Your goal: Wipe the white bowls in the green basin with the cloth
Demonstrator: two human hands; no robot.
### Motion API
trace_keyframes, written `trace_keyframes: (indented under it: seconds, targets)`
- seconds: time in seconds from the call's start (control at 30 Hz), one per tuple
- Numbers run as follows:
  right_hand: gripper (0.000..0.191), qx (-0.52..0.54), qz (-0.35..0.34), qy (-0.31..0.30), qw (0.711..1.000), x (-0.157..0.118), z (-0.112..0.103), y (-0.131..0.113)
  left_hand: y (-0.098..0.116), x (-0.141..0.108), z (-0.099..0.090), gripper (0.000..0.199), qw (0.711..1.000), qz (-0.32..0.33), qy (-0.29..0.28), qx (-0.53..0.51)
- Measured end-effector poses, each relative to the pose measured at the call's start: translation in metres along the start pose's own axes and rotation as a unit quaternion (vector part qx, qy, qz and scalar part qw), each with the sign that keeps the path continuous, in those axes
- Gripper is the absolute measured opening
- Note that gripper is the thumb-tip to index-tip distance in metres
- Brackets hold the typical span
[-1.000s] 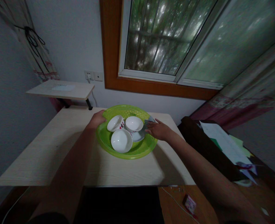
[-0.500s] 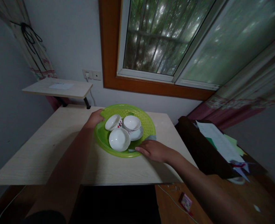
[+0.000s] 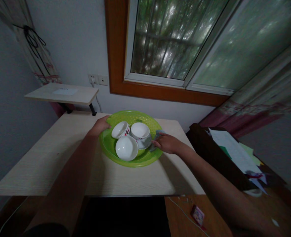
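Note:
On the table is a round green plastic basin [image 3: 110, 154] with white bowls in it. One bowl [image 3: 127, 148] lies at the front, a patterned bowl [image 3: 120, 130] tilts at the left, and a third bowl [image 3: 139, 130] rests by a white saucer [image 3: 144, 143]. My left hand [image 3: 101, 126] is closed on the basin's left rim. At the right rim my right hand [image 3: 167, 143] is closed on a grey cloth [image 3: 158, 133], pressing it to the inside of the basin. Part of the cloth is hidden under the fingers.
Behind the table's left side stands a small raised shelf [image 3: 83, 93] with a paper label [image 3: 64, 91]. A wall socket [image 3: 93, 79] has a plug in it. To the right, a dark cabinet [image 3: 204, 151] carries papers [image 3: 229, 148]. A small pink box [image 3: 198, 214] lies on the floor.
My right hand has moved with the cloth up along the basin's right side, away from the front rim. My left hand, the basin and the bowls look almost unchanged.

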State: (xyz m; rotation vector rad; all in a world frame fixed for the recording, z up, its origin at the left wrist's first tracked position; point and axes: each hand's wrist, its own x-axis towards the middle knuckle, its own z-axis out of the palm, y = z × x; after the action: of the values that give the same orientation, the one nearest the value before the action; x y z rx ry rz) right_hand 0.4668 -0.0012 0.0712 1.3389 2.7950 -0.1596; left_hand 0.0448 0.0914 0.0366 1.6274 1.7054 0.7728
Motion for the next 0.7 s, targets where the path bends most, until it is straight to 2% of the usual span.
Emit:
trace_keyframes:
  seconds: [0.13, 0.4, 0.53, 0.7]
  targets:
    - [0.05, -0.056, 0.017, -0.066, 0.996, 0.025, -0.007, 0.024, -0.001, 0.002, 0.0, 0.076, 1.0, -0.004, 0.001, 0.011]
    - [0.047, -0.102, 0.028, -0.06, 0.993, 0.07, -0.001, 0.046, -0.002, 0.005, 0.001, 0.077, 1.0, -0.002, 0.001, 0.024]
    - [0.047, -0.071, 0.041, -0.042, 0.996, 0.07, 0.006, 0.049, -0.002, 0.003, 0.002, 0.076, 1.0, -0.009, 0.008, 0.006]
    - [0.041, -0.018, 0.04, -0.007, 0.999, 0.041, 0.012, 0.044, 0.002, -0.002, 0.003, 0.075, 0.999, -0.012, 0.025, -0.017]
